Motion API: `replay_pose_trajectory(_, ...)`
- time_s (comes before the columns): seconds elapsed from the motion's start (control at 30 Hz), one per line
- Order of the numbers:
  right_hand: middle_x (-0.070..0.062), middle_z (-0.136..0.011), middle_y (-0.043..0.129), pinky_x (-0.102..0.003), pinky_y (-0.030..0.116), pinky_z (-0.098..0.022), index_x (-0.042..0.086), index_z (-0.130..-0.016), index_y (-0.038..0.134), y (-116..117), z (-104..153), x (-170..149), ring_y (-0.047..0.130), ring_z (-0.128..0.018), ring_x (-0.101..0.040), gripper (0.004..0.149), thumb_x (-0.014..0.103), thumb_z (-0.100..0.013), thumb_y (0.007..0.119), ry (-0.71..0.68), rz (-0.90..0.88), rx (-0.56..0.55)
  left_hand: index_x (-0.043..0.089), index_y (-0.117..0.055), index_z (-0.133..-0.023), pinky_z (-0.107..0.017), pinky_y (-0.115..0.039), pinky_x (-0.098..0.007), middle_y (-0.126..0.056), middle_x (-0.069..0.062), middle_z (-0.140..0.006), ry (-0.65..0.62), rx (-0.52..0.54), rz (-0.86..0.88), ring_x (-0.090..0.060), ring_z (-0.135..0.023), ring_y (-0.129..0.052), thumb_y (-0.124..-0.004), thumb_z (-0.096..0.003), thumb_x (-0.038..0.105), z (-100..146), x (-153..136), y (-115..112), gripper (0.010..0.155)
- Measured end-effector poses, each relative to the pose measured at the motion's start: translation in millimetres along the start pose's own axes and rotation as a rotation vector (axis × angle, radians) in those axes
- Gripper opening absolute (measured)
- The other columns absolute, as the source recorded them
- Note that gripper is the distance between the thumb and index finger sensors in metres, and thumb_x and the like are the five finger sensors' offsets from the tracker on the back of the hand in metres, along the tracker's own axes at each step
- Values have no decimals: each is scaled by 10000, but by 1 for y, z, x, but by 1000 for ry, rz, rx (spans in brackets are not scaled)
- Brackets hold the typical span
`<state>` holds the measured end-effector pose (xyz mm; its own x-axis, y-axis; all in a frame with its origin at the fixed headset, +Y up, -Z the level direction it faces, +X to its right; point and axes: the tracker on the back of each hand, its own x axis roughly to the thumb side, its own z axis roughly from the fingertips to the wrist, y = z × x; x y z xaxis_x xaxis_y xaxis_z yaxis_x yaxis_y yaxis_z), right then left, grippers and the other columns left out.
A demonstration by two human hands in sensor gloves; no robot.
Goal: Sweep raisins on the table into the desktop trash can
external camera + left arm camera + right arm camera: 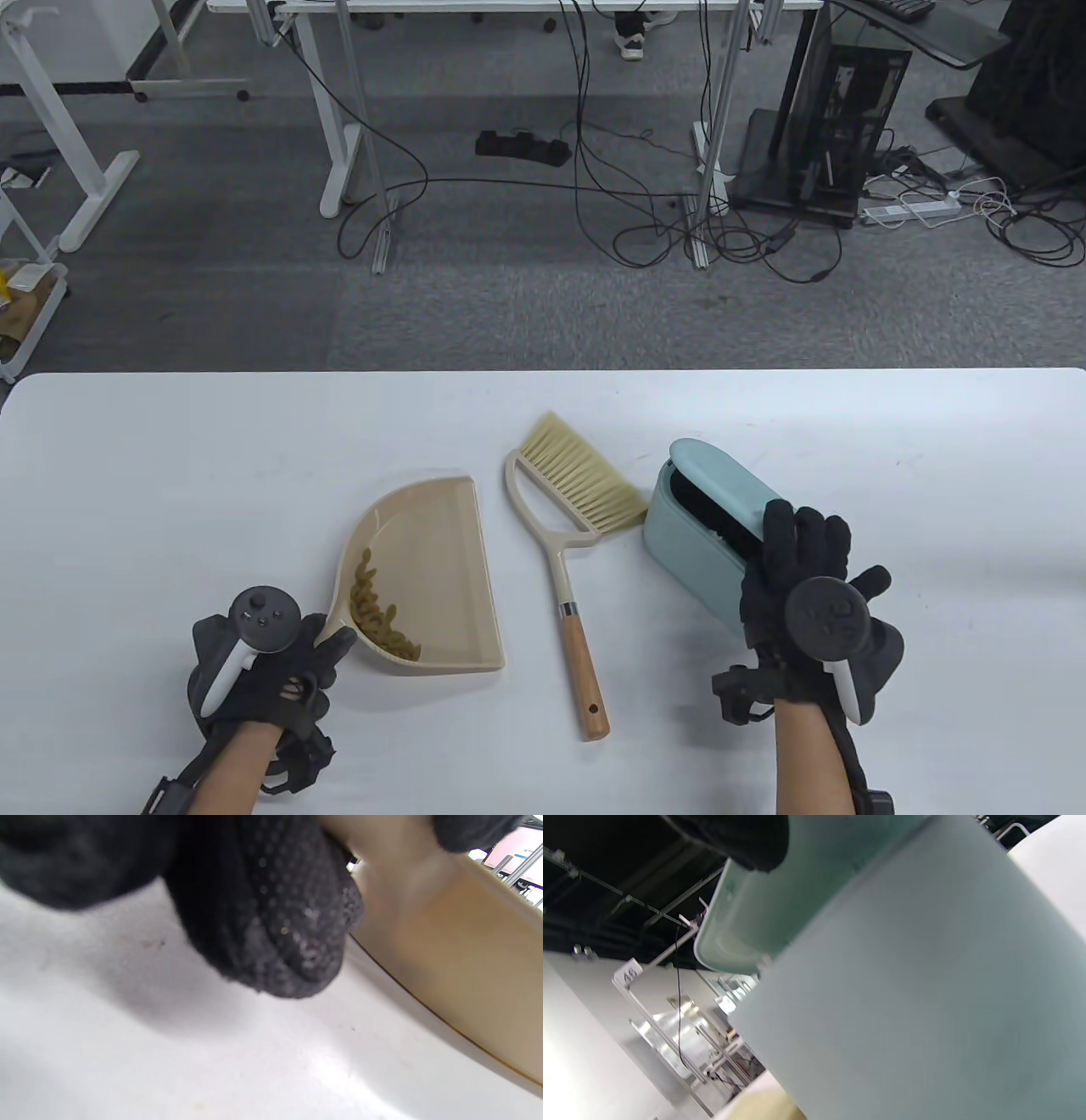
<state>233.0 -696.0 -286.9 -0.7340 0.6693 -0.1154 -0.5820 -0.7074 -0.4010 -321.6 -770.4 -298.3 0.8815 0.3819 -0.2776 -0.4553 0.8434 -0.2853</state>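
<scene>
A beige dustpan (433,577) lies on the white table (170,475) with a heap of raisins (377,607) in its near left corner. My left hand (318,649) grips the dustpan's handle at its near left end; the dustpan's side shows in the left wrist view (466,955). A small brush (568,518) with pale bristles and a wooden handle lies between the dustpan and a pale green desktop trash can (691,526). The can's lid (730,492) is tilted open. My right hand (793,543) presses on the near end of the lid. The can fills the right wrist view (903,984).
The table's far edge (543,371) runs across the middle of the table view. Beyond it are desk legs, cables and a computer tower on the floor. The table's left and right parts are bare white surface.
</scene>
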Motion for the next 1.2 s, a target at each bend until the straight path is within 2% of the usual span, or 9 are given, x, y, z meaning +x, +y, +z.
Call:
replay_pose_trajectory(0.2,-41,-1237,258,-648,-112,-734,427,-1144,295,-25,-17,-21,96,-1180,-339,652,331,-601,643,79,-158,-64,177,-670,-1013,-154,-901,-288,-956,-5,-579,-3,9,-10,-112,-189,-1057,-600,-480,647,0,0,0,715)
replay_pose_trajectory(0.33,-68,-1234,242,-668,-76,-724,430,-1141,264,-30,-10,-37,94,-1163,-370,680,320,-601,661,83,-243,-113,175,-676,-1007,-151,-900,-282,-957,6,-575,-6,22,-9,-104,-185,-1055,-599,-478,652,0,0,-1,717)
replay_pose_trajectory(0.4,-103,-1221,277,-692,-31,-712,391,-1141,343,-30,-4,-44,134,-1145,-405,653,271,-591,673,73,-224,-136,169,-705,-982,-151,-900,-272,-960,28,-579,-17,29,29,-92,-188,-1056,-610,-473,657,-1,-4,-1,712)
replay_pose_trajectory(0.5,-132,-1209,315,-713,29,-698,363,-1142,320,-27,9,-55,199,-1125,-439,670,275,-585,680,8,-78,-95,138,-752,-929,-174,-905,-284,-967,21,-592,8,20,240,-98,-214,-1059,-681,-469,623,-3,-11,2,672)
replay_pose_trajectory(0.67,-157,-1199,364,-725,71,-688,297,-1147,440,-19,22,-61,236,-1112,-466,618,269,-576,676,-42,23,2,109,-684,-962,-225,-905,-295,-932,0,-655,-67,109,379,-104,-289,-1052,-706,-498,569,3,-1,16,653)
replay_pose_trajectory(0.8,-182,-1198,352,-717,42,-677,221,-1118,544,0,25,-63,221,-1104,-479,561,292,-576,670,-72,61,113,98,-643,-986,-246,-903,-302,-911,-13,-689,-182,145,464,-112,-323,-1049,-702,-521,546,7,39,30,649)
replay_pose_trajectory(0.83,-182,-1199,315,-717,43,-674,228,-1135,480,2,26,-63,204,-1098,-486,584,305,-583,656,-70,74,123,94,-634,-992,-251,-902,-303,-906,-15,-697,-202,143,478,-114,-331,-1047,-701,-526,541,6,54,35,649)
replay_pose_trajectory(1.0,-194,-1196,311,-708,10,-656,212,-1136,473,3,26,-63,210,-1091,-499,590,291,-581,656,-56,38,129,90,-574,-1027,-288,-895,-321,-872,-34,-746,-321,130,486,-129,-382,-1035,-699,-543,496,4,144,50,644)
replay_pose_trajectory(1.2,-206,-1189,300,-714,19,-647,213,-1142,435,6,27,-62,228,-1080,-514,609,275,-578,655,-64,70,125,86,-544,-1042,-305,-892,-331,-856,-49,-764,-408,154,450,-138,-404,-1029,-703,-552,474,8,241,48,645)
